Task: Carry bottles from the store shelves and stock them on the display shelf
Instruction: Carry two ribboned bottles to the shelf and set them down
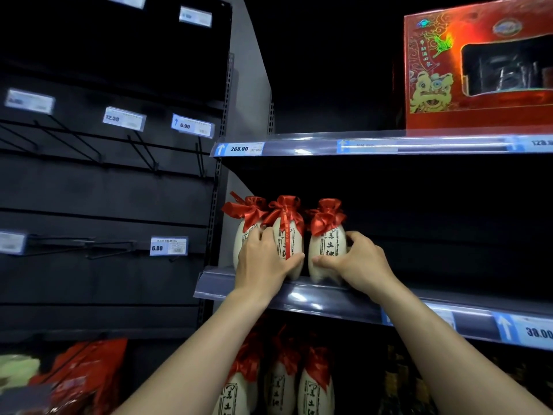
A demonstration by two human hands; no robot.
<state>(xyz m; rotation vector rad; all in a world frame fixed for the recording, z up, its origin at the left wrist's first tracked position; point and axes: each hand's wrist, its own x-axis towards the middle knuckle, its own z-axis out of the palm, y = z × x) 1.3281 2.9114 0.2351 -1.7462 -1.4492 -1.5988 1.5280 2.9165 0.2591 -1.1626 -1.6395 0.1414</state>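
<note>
Three cream ceramic bottles with red ribbon tops stand at the left end of the middle shelf (344, 301). My left hand (263, 262) wraps the middle bottle (288, 235), thumb on its front, fingers reaching between it and the left bottle (244, 232). My right hand (359, 262) grips the right bottle (327, 250) from its right side, thumb low across the front. All three bottles rest upright on the shelf. Three more matching bottles (281, 381) stand on the shelf below, partly hidden by my forearms.
A red gift box (478, 67) sits on the upper shelf at right. The middle shelf right of the bottles is dark and bare. A black pegboard panel with hooks and price tags (169, 245) fills the left. Red packets (86, 375) hang at lower left.
</note>
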